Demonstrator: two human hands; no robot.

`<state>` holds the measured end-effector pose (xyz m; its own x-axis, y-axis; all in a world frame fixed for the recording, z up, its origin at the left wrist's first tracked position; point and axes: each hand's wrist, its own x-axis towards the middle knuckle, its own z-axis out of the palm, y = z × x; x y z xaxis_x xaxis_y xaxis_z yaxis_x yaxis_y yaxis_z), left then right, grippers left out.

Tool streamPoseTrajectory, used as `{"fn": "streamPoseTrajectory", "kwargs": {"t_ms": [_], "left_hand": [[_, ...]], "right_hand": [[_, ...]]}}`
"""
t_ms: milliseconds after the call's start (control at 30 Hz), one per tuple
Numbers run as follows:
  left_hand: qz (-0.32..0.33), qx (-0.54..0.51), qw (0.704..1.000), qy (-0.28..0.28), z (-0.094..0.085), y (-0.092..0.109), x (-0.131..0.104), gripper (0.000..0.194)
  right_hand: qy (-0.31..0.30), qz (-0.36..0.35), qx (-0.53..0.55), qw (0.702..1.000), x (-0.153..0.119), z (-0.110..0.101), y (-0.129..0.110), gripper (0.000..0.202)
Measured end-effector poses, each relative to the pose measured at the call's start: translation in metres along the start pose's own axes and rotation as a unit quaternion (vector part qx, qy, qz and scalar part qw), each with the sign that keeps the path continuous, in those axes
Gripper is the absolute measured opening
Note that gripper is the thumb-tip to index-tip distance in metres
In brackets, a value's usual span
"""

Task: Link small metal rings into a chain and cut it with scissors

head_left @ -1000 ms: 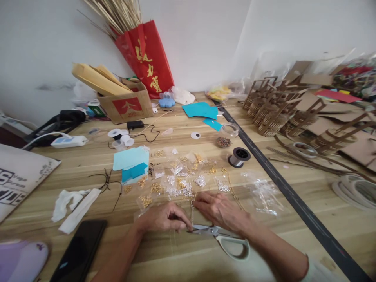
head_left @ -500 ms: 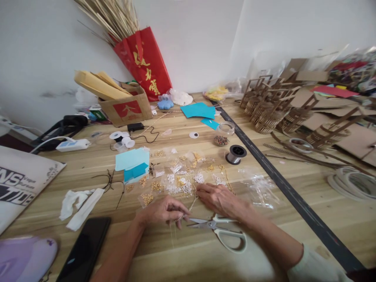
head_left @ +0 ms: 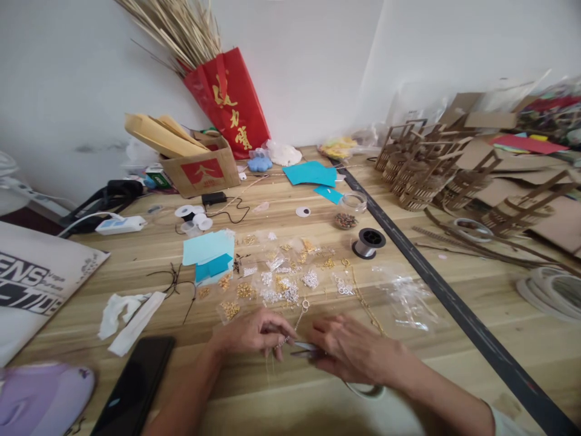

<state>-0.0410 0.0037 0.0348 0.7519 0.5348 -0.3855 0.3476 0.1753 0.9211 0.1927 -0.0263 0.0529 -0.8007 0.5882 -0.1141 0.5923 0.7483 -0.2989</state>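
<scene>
My left hand [head_left: 254, 332] is closed in a pinch on a thin silver chain [head_left: 284, 342]. From its fingers the chain runs up to a small ring clasp [head_left: 305, 304] lying on the table. Fine pale threads [head_left: 269, 363] hang below that hand. My right hand [head_left: 347, 345], slightly smeared by motion, is closed over the middle of a pair of scissors [head_left: 303, 350]. Their blades stick out between its fingers and thumb towards the left hand, and a pale handle loop shows under the palm. Small bags of silver beads [head_left: 289, 290] and gold beads [head_left: 230, 310] lie beyond both hands.
A wire spool [head_left: 368, 243] and a gold chain [head_left: 363, 297] lie beyond my right hand. Clear plastic bags [head_left: 403, 297] are to its right. A phone [head_left: 131, 387] and white strips [head_left: 136, 324] lie at left. Small bamboo baskets [head_left: 417, 175] stand at the back right.
My right hand has left the ring end of the chain and come down onto the scissors, covering their middle. My left hand keeps its pinch on the chain. The view has shifted slightly.
</scene>
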Motion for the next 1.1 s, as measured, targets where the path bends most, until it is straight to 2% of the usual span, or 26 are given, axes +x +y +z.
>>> {"fn": "streamPoseTrajectory", "kwargs": {"t_ms": [67,167,300,333,400,500,600,700,767,867,933,1100], "left_hand": [[0.004,0.001,1.0,0.007,0.0,0.0,0.0,0.02],[0.017,-0.005,1.0,0.01,-0.001,-0.002,0.001,0.02],[0.03,-0.034,0.999,0.016,-0.001,-0.005,0.001,0.015],[0.03,-0.039,0.999,0.017,-0.001,-0.006,0.001,0.013],[0.03,-0.041,0.999,0.015,-0.001,-0.006,0.001,0.009],[0.035,-0.029,0.999,0.012,-0.001,-0.005,0.002,0.006],[0.037,-0.004,0.999,0.016,0.0,-0.002,0.001,0.007],[0.031,0.065,0.997,0.026,0.0,0.007,-0.001,0.013],[0.042,0.152,0.987,0.036,0.002,0.015,-0.005,0.018],[0.041,0.312,0.946,0.078,0.005,0.028,-0.013,0.022],[0.033,0.369,0.925,0.086,0.007,0.032,-0.019,0.024],[0.006,0.421,0.894,0.155,0.01,0.022,-0.034,0.017]], "right_hand": [[-0.008,-0.005,-0.015,1.0,-0.002,0.005,-0.006,0.021],[-0.032,-0.003,-0.051,0.998,-0.006,0.01,-0.009,0.012],[-0.091,-0.044,-0.022,0.995,-0.008,0.001,-0.002,0.011],[-0.088,-0.044,-0.003,0.995,-0.005,-0.003,0.0,0.012],[-0.036,-0.033,0.028,0.998,0.002,-0.007,0.005,0.009],[0.037,0.016,0.025,0.999,0.017,-0.003,0.01,0.014],[0.05,0.007,0.023,0.998,0.028,0.011,0.013,0.017],[0.061,-0.011,0.006,0.998,0.03,0.025,0.017,0.017],[0.065,-0.018,0.006,0.998,0.03,0.03,0.019,0.016],[0.075,-0.027,0.003,0.997,0.028,0.031,0.022,0.014],[0.083,-0.033,0.0,0.996,0.027,0.03,0.023,0.015],[0.099,-0.044,0.018,0.994,0.023,0.027,0.023,0.017]]}}
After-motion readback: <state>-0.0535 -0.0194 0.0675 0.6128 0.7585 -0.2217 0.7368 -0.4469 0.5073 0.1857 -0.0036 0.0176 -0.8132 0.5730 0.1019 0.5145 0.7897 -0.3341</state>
